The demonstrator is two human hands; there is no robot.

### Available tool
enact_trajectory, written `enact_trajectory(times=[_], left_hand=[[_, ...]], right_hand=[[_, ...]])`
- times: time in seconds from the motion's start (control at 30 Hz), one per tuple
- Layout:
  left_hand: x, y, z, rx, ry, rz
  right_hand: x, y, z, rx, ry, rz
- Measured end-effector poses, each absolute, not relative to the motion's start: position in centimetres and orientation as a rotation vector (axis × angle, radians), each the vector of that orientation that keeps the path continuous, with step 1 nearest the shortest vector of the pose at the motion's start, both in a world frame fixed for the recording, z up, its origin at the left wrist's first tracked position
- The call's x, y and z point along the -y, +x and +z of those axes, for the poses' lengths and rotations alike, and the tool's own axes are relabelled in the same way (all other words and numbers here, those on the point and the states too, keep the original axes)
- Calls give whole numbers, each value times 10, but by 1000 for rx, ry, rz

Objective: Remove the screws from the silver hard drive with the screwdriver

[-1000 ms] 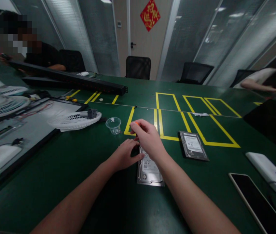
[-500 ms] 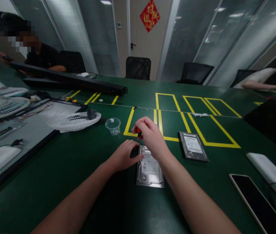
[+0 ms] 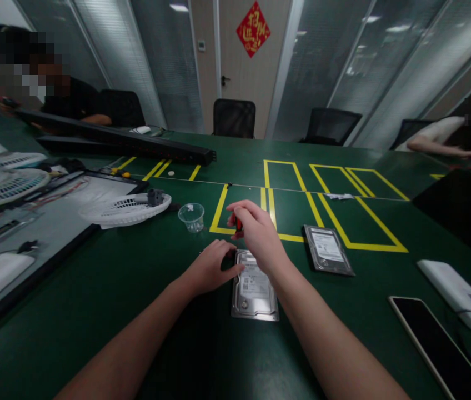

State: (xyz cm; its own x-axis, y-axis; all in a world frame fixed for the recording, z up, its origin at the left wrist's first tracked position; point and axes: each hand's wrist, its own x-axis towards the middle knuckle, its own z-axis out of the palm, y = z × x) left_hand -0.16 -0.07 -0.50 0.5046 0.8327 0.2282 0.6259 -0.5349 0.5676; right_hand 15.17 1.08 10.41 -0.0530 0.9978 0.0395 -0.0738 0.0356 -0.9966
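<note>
A silver hard drive (image 3: 254,289) lies label up on the green table (image 3: 135,289) in front of me. My left hand (image 3: 210,268) rests at its far left corner, fingers curled against its edge. My right hand (image 3: 256,233) hovers over the drive's far end, fingers closed round a small screwdriver (image 3: 238,224) with a red-orange handle, held upright with its tip towards the drive's far left corner. A second hard drive (image 3: 327,250) lies to the right, partly inside a yellow taped box.
A clear plastic cup (image 3: 191,216) stands left of my hands. White fan grilles (image 3: 125,207), a black power strip (image 3: 135,143), a phone (image 3: 439,344) and a white power bank (image 3: 458,294) lie around. Two other people sit at the far left and far right.
My right hand has drawn slightly back and down over the drive's far end, turning the screwdriver more upright. The left hand has stayed at the drive's corner.
</note>
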Motion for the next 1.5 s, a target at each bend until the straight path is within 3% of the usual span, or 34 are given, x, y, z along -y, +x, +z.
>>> enact_trajectory(times=[1.5], left_hand=[[1,-2,-4,-1203,2331,664]], right_hand=[[-14,154,100,1287,-1153,1112]])
